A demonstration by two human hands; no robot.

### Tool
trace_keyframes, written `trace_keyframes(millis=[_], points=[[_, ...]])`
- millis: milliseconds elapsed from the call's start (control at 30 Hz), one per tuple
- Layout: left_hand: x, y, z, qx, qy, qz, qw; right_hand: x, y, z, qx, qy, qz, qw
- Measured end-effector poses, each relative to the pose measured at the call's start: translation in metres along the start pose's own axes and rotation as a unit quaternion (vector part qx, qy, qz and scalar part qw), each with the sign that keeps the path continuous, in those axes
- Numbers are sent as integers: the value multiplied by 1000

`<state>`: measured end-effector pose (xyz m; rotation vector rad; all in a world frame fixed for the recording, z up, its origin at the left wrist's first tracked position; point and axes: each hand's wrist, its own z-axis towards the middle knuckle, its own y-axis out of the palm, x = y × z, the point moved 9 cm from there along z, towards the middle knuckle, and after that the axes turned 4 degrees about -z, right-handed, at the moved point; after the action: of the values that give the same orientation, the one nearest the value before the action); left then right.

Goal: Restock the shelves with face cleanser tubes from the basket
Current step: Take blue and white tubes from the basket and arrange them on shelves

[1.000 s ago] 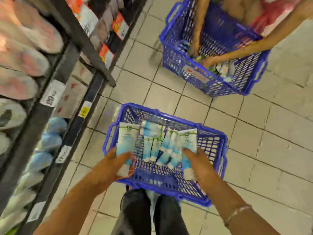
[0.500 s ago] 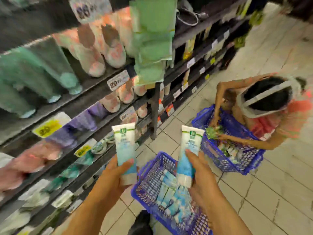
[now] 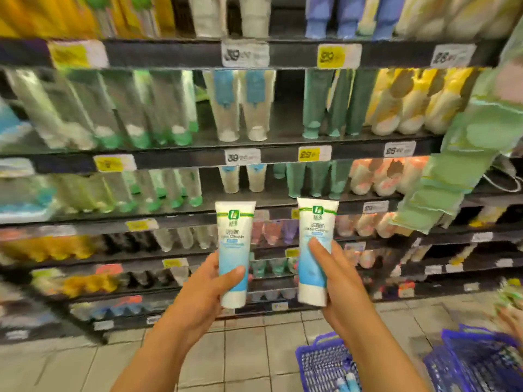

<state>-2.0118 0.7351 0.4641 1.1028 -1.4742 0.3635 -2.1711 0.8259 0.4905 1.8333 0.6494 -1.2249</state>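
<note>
My left hand [image 3: 208,290] grips a white and light-blue face cleanser tube [image 3: 233,239] with a green logo, held upright with its cap down. My right hand [image 3: 336,281] grips a matching tube [image 3: 314,236] the same way, a little to the right. Both tubes are raised in front of the dark shelves [image 3: 254,149], level with the third shelf from the top. The blue basket [image 3: 319,360] sits on the floor at lower right, with more tubes [image 3: 346,384] just visible inside it.
The shelves are packed with rows of blurred tubes behind price tags [image 3: 242,157]. A second blue basket [image 3: 481,360] stands at far right, with another person's hand [image 3: 510,321] above it. Green packets [image 3: 464,154] hang at right. Pale tiled floor [image 3: 249,355] lies below.
Both hands lifted a tube each out of the basket and raised them up to the shelves. My view swung up from the floor to face the shelf front.
</note>
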Motion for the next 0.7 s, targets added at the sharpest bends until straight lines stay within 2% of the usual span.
trace_keyframes(millis=[167,333,533,700], points=[[68,-78,-47,65,80,-9,995,-4,114,1,-83,-2,-25,996],[128,-160,-84,104,126,-31,986,-3,219,-1,-142,-11,-39,989],[210,-274,-129,103,151,-17,983,9,365,-8,-181,-6,-1,984],[273,-339,-147,83,188,19,978,9,460,-10,-222,-16,-10,975]])
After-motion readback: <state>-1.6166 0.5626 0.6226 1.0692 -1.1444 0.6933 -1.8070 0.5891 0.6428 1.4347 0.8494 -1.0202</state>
